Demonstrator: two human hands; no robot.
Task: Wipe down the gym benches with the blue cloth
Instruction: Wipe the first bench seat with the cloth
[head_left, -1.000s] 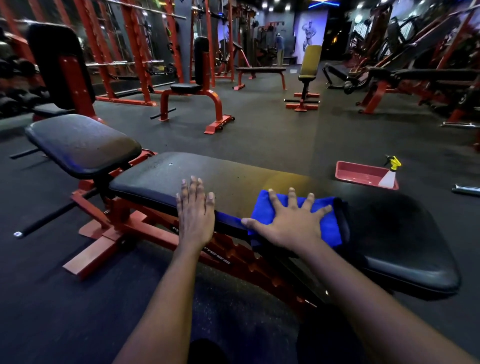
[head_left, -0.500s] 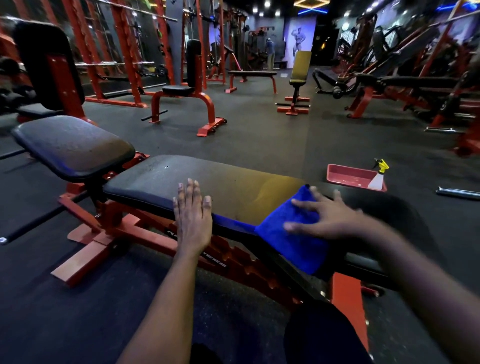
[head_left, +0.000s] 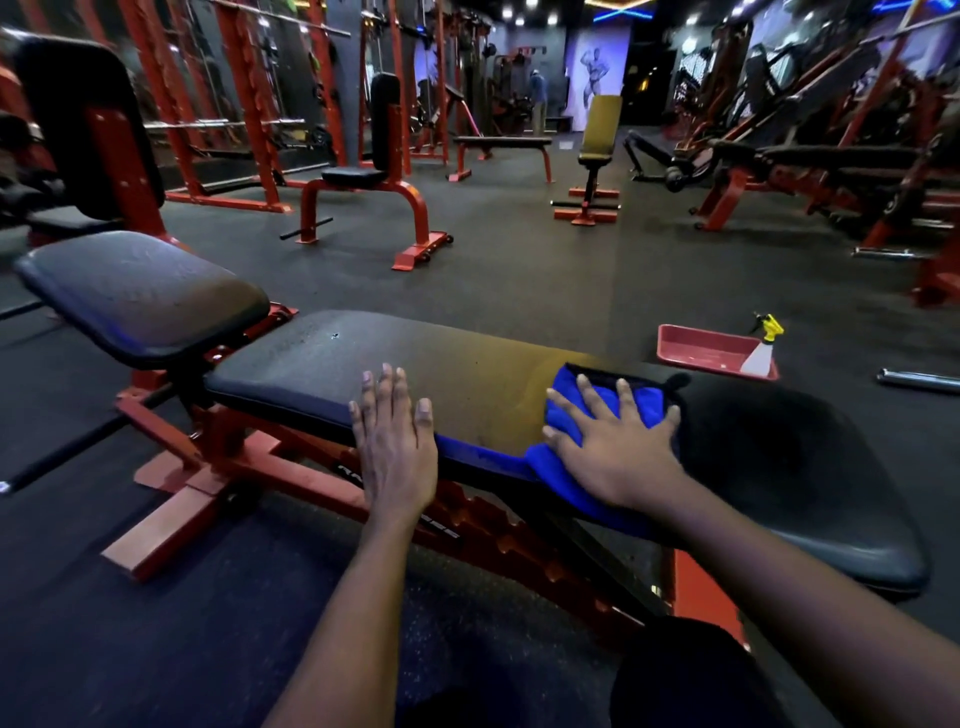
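Blue cloth (head_left: 563, 418) back atop bench pad (head_left: 467, 384) under flat, spread right hand (head_left: 618, 457), left hand (head_left: 395, 447) flat alongside; frame lettering (head_left: 345, 470) illegible

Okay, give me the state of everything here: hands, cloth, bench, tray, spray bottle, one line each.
Bench pad: roughly level.
Blue cloth: on the pad, draped over its near edge.
Left hand: open, flat on the pad.
Right hand: open, fingers spread, pressing the cloth.
Red tray: on the floor.
Spray bottle: upright at the tray's right end.
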